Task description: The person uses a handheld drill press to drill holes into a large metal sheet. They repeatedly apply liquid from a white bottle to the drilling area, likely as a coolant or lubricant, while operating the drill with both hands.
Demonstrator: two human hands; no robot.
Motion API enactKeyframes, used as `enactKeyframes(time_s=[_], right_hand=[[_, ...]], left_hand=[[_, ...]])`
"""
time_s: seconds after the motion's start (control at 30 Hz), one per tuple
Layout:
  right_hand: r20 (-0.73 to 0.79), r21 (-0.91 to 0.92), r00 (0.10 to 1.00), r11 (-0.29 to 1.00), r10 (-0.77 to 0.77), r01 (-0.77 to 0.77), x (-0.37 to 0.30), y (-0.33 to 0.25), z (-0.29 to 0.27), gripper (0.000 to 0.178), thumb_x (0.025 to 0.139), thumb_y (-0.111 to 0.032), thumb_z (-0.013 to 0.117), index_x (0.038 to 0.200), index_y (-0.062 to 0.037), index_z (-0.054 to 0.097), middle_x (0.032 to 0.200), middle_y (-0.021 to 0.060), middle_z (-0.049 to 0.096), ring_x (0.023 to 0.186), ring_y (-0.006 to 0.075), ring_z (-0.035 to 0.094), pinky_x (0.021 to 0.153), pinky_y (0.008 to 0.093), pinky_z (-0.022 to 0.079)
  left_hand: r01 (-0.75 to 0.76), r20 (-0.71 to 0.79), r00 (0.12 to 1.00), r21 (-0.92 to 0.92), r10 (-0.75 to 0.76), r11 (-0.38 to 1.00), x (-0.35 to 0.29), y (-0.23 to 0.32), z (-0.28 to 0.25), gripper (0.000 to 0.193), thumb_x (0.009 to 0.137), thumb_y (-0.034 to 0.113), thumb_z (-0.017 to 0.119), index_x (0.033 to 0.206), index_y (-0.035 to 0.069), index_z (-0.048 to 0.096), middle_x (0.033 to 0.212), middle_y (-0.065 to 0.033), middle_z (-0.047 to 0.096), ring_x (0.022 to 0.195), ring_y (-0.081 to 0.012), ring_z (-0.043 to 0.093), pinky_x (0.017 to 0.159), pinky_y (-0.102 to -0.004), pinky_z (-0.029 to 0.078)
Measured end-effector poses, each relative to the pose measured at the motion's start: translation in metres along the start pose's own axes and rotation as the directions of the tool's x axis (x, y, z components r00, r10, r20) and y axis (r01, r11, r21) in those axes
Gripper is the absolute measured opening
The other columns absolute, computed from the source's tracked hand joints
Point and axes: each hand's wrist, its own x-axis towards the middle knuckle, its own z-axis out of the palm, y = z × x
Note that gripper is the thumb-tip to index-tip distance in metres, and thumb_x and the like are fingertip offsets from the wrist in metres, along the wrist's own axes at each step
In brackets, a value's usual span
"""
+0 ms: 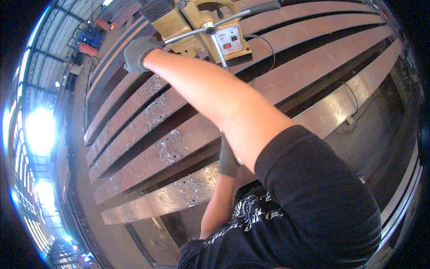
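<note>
A yellow magnetic drill press with a spoked feed handle stands on the steel beams at the top middle. My right hand, in a grey glove, reaches across to the handle's left spoke and is closed around its end. Another spoke points right and ends in a black grip. A control panel with a red switch faces me. My left hand, also gloved, is over the nearer beams, partly behind my right forearm. Its fingers are hidden; a small pale edge shows beside it.
Long flat steel beams lie side by side with dark gaps between them. Metal shavings and drilled holes mark their left parts. A black cable loops from the drill. Blue and red equipment stands at the far left.
</note>
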Motion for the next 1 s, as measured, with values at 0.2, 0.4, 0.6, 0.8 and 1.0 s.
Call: enactKeyframes(time_s=[0.2,0.4,0.6,0.8,1.0], right_hand=[[0.017,0.009,1.000,1.000,0.016,-0.016,0.001,0.002,0.005,0.035,0.092,-0.031,0.059,0.113,-0.0100,0.079,0.119,0.0178,0.075,0.110,0.0360,0.072,0.089,0.0593,0.053],[-0.043,-0.014,0.998,0.999,-0.041,0.040,0.012,0.010,0.019,0.035,0.091,-0.031,0.060,0.113,-0.0099,0.079,0.118,0.0178,0.075,0.109,0.0356,0.072,0.090,0.0574,0.055],[0.088,0.032,0.989,0.993,-0.115,0.113,0.006,0.011,0.002,0.046,0.089,-0.045,0.065,0.118,-0.0106,0.078,0.121,0.0169,0.074,0.113,0.0354,0.071,0.095,0.0529,0.054],[0.146,-0.050,0.974,0.982,-0.174,0.183,-0.008,0.005,-0.024,0.048,0.088,-0.046,0.064,0.115,-0.0090,0.078,0.118,0.0206,0.074,0.112,0.0373,0.071,0.096,0.0513,0.055],[0.188,-0.011,0.969,0.987,-0.158,0.163,0.001,0.011,-0.022,0.053,0.089,-0.050,0.064,0.110,-0.0039,0.078,0.115,0.0257,0.072,0.113,0.0398,0.070,0.098,0.0480,0.054]], left_hand=[[-0.006,-0.024,1.000,0.064,0.008,0.998,0.005,-0.013,0.009,0.067,0.108,0.048,0.051,0.154,0.000,0.039,0.142,-0.0157,0.059,0.124,-0.0283,0.063,0.107,-0.0391,0.052],[-0.003,-0.032,0.999,0.093,0.006,0.996,0.016,-0.016,0.011,0.068,0.108,0.048,0.050,0.154,0.000,0.039,0.144,-0.0157,0.058,0.126,-0.0280,0.062,0.108,-0.0397,0.051],[0.012,-0.046,0.999,0.122,-0.006,0.992,0.022,-0.013,0.006,0.068,0.108,0.049,0.049,0.154,0.000,0.039,0.147,-0.0156,0.057,0.128,-0.0276,0.061,0.110,-0.0402,0.050],[0.046,-0.030,0.998,0.015,-0.046,0.999,0.025,-0.008,0.007,0.058,0.108,0.047,0.052,0.143,0.000,0.051,0.129,-0.0129,0.067,0.112,-0.0259,0.069,0.096,-0.0389,0.059],[0.065,-0.031,0.997,-0.010,-0.065,0.998,0.035,-0.014,0.005,0.052,0.102,0.048,0.063,0.124,0.001,0.059,0.101,-0.0125,0.070,0.081,-0.0247,0.072,0.071,-0.0402,0.064]])
